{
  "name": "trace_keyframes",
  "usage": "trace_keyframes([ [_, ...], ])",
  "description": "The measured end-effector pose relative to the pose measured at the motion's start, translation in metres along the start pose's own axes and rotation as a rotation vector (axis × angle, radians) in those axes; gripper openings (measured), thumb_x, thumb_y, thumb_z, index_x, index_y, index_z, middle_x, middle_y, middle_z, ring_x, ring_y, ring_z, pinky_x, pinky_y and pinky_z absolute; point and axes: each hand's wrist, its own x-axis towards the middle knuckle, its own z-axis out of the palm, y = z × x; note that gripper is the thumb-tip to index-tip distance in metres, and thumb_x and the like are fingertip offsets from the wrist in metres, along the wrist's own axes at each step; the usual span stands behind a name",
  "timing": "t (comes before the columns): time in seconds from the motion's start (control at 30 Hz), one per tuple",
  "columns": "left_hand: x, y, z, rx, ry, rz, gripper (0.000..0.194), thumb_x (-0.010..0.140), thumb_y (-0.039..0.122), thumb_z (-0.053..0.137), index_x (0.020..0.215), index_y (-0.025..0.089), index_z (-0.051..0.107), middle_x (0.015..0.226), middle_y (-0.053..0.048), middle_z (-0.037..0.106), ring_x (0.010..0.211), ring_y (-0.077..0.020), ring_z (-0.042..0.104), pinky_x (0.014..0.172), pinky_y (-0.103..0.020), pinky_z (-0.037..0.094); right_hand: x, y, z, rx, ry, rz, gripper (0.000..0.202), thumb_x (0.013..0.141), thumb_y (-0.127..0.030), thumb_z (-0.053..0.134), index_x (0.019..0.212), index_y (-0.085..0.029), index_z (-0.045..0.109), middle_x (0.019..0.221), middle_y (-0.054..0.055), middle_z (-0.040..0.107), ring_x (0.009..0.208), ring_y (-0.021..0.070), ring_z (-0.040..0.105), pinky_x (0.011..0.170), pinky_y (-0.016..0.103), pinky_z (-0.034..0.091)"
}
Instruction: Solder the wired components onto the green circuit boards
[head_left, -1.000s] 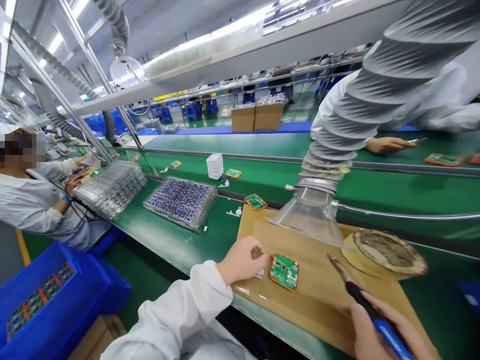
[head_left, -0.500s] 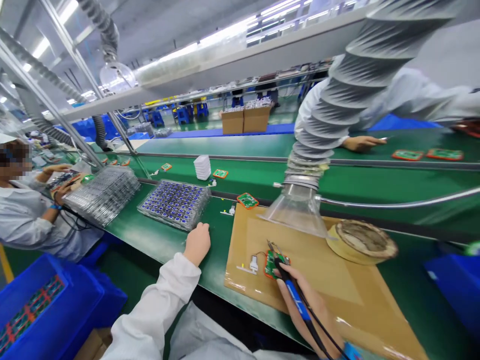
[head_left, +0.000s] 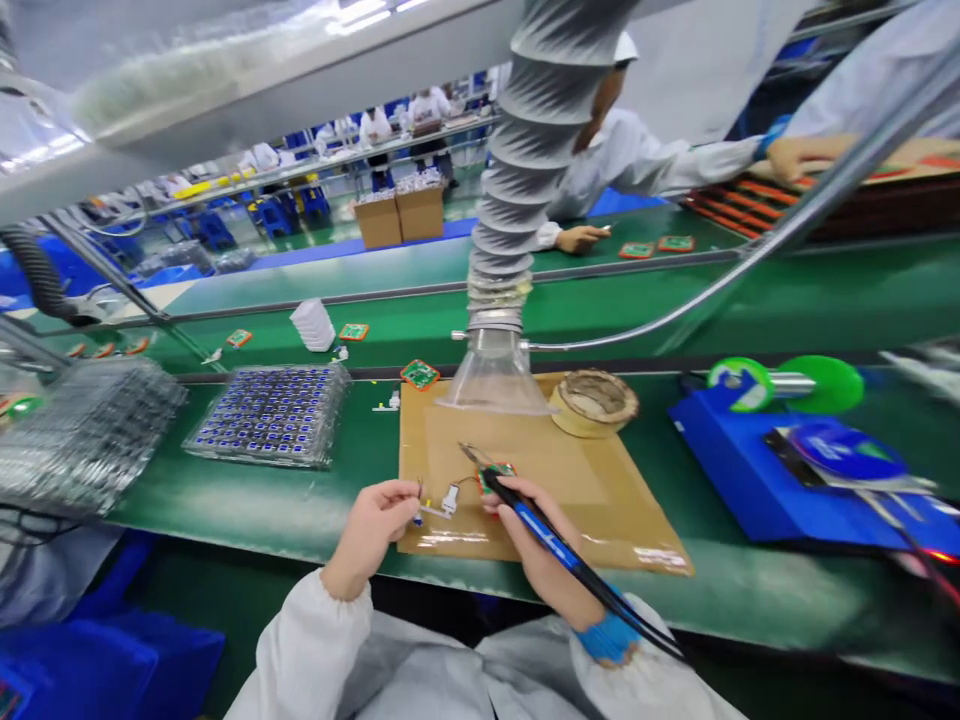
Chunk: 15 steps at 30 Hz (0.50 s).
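Note:
My left hand (head_left: 375, 525) pinches a small blue component (head_left: 418, 519) with thin leads, at the left edge of the brown cardboard sheet (head_left: 592, 500). In my right hand (head_left: 551, 550) is a black and blue soldering tool (head_left: 551, 541), its two thin tips pointing up and left. Beneath those fingers lies a green circuit board (head_left: 504, 470) with an orange rim, partly hidden by the hand. A wire runs from the board to a white connector piece (head_left: 451, 497), which lies between my two hands.
A clear tray of blue parts (head_left: 270, 412) lies left. The fume hood (head_left: 495, 375) hangs over the cardboard beside a tape-like ring (head_left: 592, 405). A blue stand with green reels (head_left: 739, 470) stands right. Across the bench, a person's hand (head_left: 581, 239) rests near boards.
The view has turned right. My left hand has moved from beside the tray to the cardboard's left edge, with a small blue component now between its fingers. My right hand still holds the tool.

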Motion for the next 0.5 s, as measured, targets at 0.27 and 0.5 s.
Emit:
trace_keyframes([
  [0.27,0.0,-0.001,0.044,0.067,-0.281,-0.079,0.047,0.066,0.051,0.086,0.087,0.011,0.072,0.058,0.005,0.048,0.051,-0.004,0.033,0.049,-0.019,0.022,0.012,-0.041,0.02,0.381,-0.013,0.135,0.03,0.082,-0.031,0.078,0.109,-0.026,0.065,0.091,0.001,0.076,0.082,0.018,0.075,0.079,0.033,0.064],
  [0.5,0.007,0.002,0.056,0.199,-0.256,0.032,0.036,0.071,0.046,0.081,0.076,0.012,0.069,0.069,-0.002,0.06,0.062,-0.0095,0.048,0.06,-0.022,0.037,0.01,-0.034,0.018,0.354,0.058,0.237,0.024,0.08,-0.031,0.078,0.1,-0.025,0.065,0.082,0.0,0.073,0.075,0.017,0.072,0.073,0.03,0.061],
])
